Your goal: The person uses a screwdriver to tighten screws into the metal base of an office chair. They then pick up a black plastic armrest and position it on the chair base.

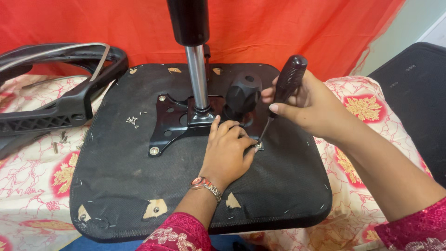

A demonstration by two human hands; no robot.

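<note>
An upturned black chair seat (116, 176) lies on a patterned cloth, with a black metal mounting plate (169, 125) bolted to its underside. A chrome gas-lift column (197, 79) rises from the plate, and a black knob (243, 95) sits beside it. My right hand (309, 104) grips the dark handle of a screwdriver (288, 79), whose tip meets a screw (259, 146) at the plate's right corner. My left hand (227, 151) rests on the plate, fingers pinched around that screw. A bracelet (206, 186) circles my left wrist.
A black chair armrest (60, 100) with a metal rim lies at the left. Loose screws (58, 139) lie on the floral cloth (32, 186) beside it. An orange cloth (278, 28) hangs behind. A dark panel (413, 93) stands at the right.
</note>
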